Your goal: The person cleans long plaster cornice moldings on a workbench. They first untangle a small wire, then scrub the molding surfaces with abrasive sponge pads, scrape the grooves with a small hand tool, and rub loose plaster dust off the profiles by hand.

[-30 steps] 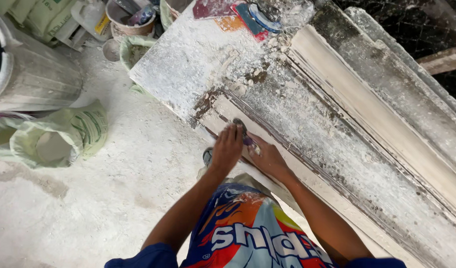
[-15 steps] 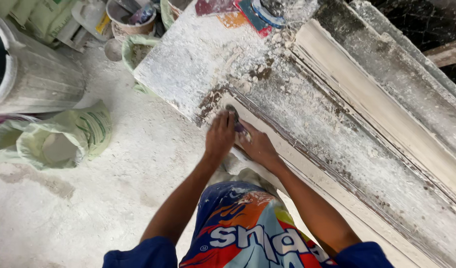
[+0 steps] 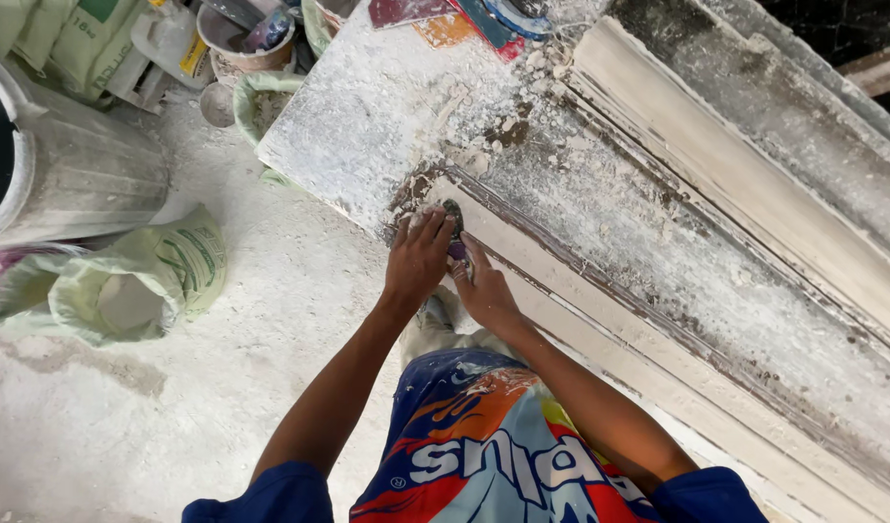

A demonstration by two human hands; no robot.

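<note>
My left hand (image 3: 418, 254) and my right hand (image 3: 484, 289) meet at the near end of a long white plaster moulding (image 3: 600, 310) that lies on a plaster-caked workbench (image 3: 368, 126). Both hands are closed on a small dark scraper (image 3: 455, 230), whose tip touches the dark groove at the moulding's end. A second pale moulding strip (image 3: 736, 184) runs diagonally farther back on the bench. Most of the tool is hidden by my fingers.
A grey metal drum (image 3: 67, 169) stands at the left, with an open pale-green sack (image 3: 135, 286) on the dusty floor below it. Buckets and containers (image 3: 242, 39) crowd the top left. Coloured scraps (image 3: 455, 19) lie at the bench's far end.
Both hands have slid with the tool up along the moulding toward its near end, and the view has shifted slightly.
</note>
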